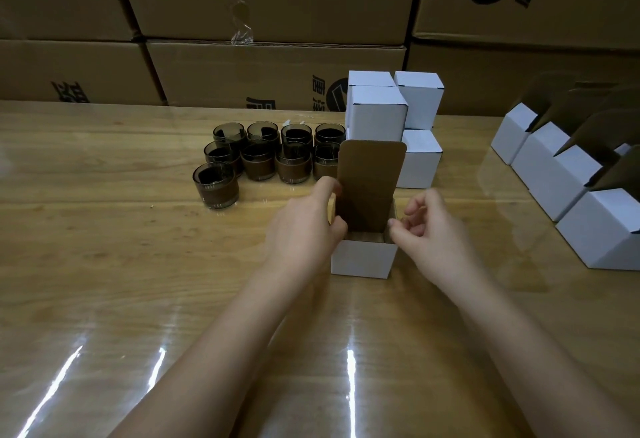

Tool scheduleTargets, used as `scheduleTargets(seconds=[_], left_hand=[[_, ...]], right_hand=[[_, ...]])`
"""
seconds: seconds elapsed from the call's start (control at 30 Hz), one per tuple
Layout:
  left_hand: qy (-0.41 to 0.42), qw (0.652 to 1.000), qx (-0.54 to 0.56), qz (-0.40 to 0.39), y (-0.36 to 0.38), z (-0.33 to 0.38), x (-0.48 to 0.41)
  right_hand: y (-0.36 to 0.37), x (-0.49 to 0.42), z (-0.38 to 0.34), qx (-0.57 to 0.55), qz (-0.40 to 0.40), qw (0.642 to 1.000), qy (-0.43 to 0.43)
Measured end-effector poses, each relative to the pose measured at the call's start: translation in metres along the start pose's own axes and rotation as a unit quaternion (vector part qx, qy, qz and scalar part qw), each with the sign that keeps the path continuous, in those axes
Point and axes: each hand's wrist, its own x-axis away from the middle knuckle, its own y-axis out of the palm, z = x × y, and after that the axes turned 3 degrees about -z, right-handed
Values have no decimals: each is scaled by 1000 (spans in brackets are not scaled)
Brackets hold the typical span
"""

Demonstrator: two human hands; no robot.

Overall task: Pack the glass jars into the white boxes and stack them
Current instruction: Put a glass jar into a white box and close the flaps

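Left hand (308,219) is gripping the white box (363,257) on the desk (104,264) at its left rim; right hand (429,229), fingers (415,207) curled, is touching the right rim, hold unclear.

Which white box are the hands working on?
The middle box, flap upright, between the left hand and right hand. The closed boxes behind and open boxes at right stand untouched.

The scene is dimly lit; white glare streaks are reflected on the glossy tabletop (104,264), and edges are bent by wide-angle distortion.
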Motion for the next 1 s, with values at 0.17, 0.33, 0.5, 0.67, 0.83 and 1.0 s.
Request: scheduleTargets(seconds=[0.17,0.33,0.5,0.67,0.83,1.0], left_hand=[[0,1000,-4,-5,0,-1,0],[-3,1000,-8,-3,0,0,-1],[-8,1000,-9,-9,0,0,1],[-11,1000,-12,-27,-1,-1,-2],[-9,998,-17,-57,0,-1,-4],[-6,994,-41,-98,0,0,-4]], right_hand=[[-4,2,-3,50,-13,997,-54],[-5,1,-4,30,-45,997,-55],[-4,0,-3,16,-62,996,-54],[-2,-3,0,-13,-85,995,-47],[0,-6,3,-10,-98,994,-45],[4,-6,2,29,-92,994,-58]])
